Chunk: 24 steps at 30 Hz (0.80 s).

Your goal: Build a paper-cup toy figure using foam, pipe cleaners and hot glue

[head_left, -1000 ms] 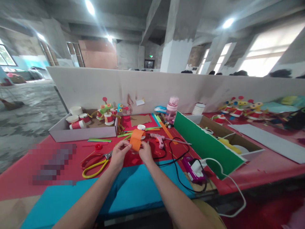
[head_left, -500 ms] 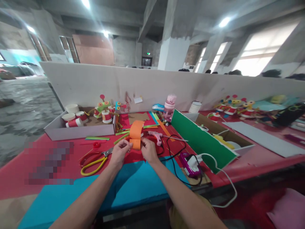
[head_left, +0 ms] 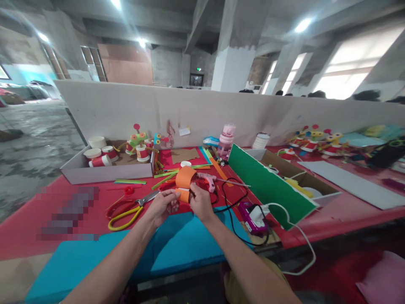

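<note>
Between my hands is a curled orange paper strip [head_left: 185, 177], bent over into a loop above the table. My left hand [head_left: 163, 205] pinches its lower left edge. The fingers of my right hand [head_left: 200, 201] are closed on its right side, hiding part of it. Just behind the strip lies a pink glue gun [head_left: 208, 180], its nozzle hidden by the paper. Scissors [head_left: 128, 215] with red and yellow handles rest to the left of my left hand. A white disc [head_left: 185, 164] lies beyond the paper loop.
A white tray [head_left: 107, 173] at the left holds paper cups and cup figures. Toward the right stands a green-sided box [head_left: 268, 185]. In front of it is a purple power strip [head_left: 252, 217] with cables. Blue sheet [head_left: 177, 240] covers the near edge; a pink bottle [head_left: 226, 139] stands behind.
The orange strip has curled down into a tighter, lower loop, uncovering the white disc behind it. Both hands have stayed on the paper, nearly in place.
</note>
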Each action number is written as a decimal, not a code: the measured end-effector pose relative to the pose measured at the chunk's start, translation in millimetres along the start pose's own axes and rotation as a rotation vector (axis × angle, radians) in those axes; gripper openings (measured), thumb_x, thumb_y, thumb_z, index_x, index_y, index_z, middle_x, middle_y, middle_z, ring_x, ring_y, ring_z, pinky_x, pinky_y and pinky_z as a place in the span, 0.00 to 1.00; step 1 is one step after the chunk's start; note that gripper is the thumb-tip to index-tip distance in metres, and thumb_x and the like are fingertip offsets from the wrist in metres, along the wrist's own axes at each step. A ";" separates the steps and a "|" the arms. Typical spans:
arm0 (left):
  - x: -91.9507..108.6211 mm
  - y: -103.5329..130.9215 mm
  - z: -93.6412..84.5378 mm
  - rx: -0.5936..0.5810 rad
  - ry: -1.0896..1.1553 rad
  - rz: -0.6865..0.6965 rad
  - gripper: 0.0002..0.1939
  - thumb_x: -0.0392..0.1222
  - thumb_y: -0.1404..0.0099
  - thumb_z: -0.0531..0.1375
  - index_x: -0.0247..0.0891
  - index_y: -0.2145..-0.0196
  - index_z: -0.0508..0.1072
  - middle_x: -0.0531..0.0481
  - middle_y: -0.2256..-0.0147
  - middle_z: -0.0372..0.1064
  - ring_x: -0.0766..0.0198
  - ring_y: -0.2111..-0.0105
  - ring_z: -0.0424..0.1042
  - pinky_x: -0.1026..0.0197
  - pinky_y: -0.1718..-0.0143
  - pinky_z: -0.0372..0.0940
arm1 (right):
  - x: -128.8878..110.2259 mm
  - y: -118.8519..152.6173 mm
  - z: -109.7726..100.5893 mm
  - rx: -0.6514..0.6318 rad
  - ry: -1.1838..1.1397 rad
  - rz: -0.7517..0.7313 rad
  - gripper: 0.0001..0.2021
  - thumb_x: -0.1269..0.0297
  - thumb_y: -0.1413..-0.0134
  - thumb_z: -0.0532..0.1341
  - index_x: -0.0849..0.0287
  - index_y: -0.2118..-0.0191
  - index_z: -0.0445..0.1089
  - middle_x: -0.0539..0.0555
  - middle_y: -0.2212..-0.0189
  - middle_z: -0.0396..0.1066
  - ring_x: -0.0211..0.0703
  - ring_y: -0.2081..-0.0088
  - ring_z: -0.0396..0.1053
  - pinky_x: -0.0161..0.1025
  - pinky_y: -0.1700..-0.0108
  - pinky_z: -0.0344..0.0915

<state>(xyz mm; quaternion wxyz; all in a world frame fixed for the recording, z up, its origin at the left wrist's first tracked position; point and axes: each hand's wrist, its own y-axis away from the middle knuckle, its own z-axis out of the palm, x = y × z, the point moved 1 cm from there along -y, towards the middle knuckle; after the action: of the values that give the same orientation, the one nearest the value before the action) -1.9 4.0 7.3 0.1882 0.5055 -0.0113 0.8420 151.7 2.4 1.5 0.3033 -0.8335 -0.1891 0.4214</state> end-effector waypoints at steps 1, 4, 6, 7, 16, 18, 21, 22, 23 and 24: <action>0.1 0.6 0.1 0.000 0.001 -0.013 0.16 0.42 0.55 0.73 0.33 0.72 0.72 0.57 0.85 0.62 0.72 0.84 0.63 0.69 0.81 0.59 | -0.1 0.5 0.4 0.006 0.009 -0.010 0.08 0.75 0.48 0.51 0.57 0.74 0.64 0.50 0.77 0.65 0.39 0.74 0.63 0.32 0.71 0.57; 0.3 1.3 -0.4 0.015 0.009 -0.023 0.16 0.43 0.55 0.72 0.33 0.72 0.73 0.57 0.86 0.62 0.70 0.84 0.65 0.68 0.81 0.61 | 0.7 0.9 1.8 0.052 0.036 -0.017 0.08 0.75 0.51 0.52 0.57 0.75 0.63 0.51 0.76 0.64 0.40 0.72 0.62 0.33 0.68 0.58; -0.3 1.3 -0.5 0.039 0.020 -0.010 0.16 0.42 0.55 0.72 0.33 0.71 0.73 0.57 0.85 0.63 0.69 0.83 0.67 0.67 0.80 0.63 | 2.6 0.4 2.9 0.053 0.018 0.019 0.08 0.75 0.52 0.53 0.57 0.76 0.64 0.51 0.76 0.65 0.41 0.70 0.63 0.33 0.67 0.59; -0.9 1.2 -0.4 0.051 0.023 0.007 0.16 0.42 0.55 0.72 0.34 0.71 0.73 0.56 0.84 0.64 0.68 0.82 0.68 0.67 0.78 0.65 | 4.1 -0.1 3.6 0.034 -0.013 0.049 0.08 0.75 0.52 0.53 0.57 0.75 0.66 0.51 0.75 0.65 0.41 0.70 0.63 0.33 0.67 0.60; -8.1 -3.9 -5.4 0.109 -0.103 0.230 0.18 0.47 0.56 0.73 0.33 0.72 0.76 0.51 0.78 0.73 0.70 0.78 0.70 0.68 0.73 0.64 | 14.3 -8.9 8.8 -0.237 -0.636 0.284 0.18 0.71 0.54 0.53 0.57 0.57 0.72 0.52 0.65 0.76 0.44 0.63 0.73 0.39 0.59 0.69; -10.1 -5.1 -7.0 0.105 -0.106 0.257 0.18 0.48 0.56 0.73 0.33 0.72 0.77 0.51 0.77 0.74 0.70 0.78 0.70 0.67 0.72 0.64 | 10.8 -9.8 6.2 -0.256 -0.714 0.343 0.20 0.71 0.56 0.52 0.58 0.56 0.72 0.53 0.65 0.77 0.44 0.63 0.74 0.39 0.59 0.70; -13.8 -6.4 -8.4 0.101 -0.112 0.287 0.17 0.48 0.55 0.73 0.34 0.71 0.78 0.50 0.77 0.74 0.69 0.77 0.69 0.67 0.71 0.64 | 6.2 -9.4 2.8 -0.248 -0.723 0.399 0.18 0.68 0.54 0.54 0.59 0.56 0.73 0.54 0.63 0.77 0.46 0.60 0.74 0.41 0.56 0.71; -15.2 -6.8 -8.8 0.104 -0.114 0.290 0.17 0.48 0.55 0.73 0.34 0.71 0.78 0.50 0.76 0.74 0.69 0.76 0.69 0.66 0.71 0.64 | 5.5 -8.9 2.6 -0.233 -0.714 0.404 0.17 0.66 0.53 0.57 0.59 0.55 0.72 0.54 0.61 0.77 0.47 0.59 0.74 0.43 0.55 0.71; -16.5 -7.3 -9.2 0.107 -0.118 0.290 0.16 0.48 0.55 0.73 0.34 0.71 0.78 0.50 0.76 0.74 0.69 0.76 0.69 0.66 0.71 0.64 | 5.4 -8.4 3.0 -0.215 -0.701 0.402 0.17 0.64 0.53 0.59 0.59 0.55 0.72 0.55 0.60 0.77 0.48 0.58 0.74 0.44 0.54 0.71; -17.8 -7.8 -9.9 0.108 -0.121 0.293 0.16 0.48 0.55 0.73 0.34 0.72 0.78 0.50 0.76 0.74 0.68 0.76 0.70 0.66 0.70 0.65 | 5.6 -8.0 4.0 -0.198 -0.689 0.396 0.17 0.62 0.52 0.61 0.60 0.55 0.72 0.56 0.59 0.77 0.49 0.57 0.74 0.45 0.53 0.71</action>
<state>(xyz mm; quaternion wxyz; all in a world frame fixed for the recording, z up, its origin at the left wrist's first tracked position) -0.2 7.9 -14.2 0.0350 0.5577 -0.0510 0.8277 151.1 13.0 1.7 0.0536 -0.6889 -0.1553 0.7060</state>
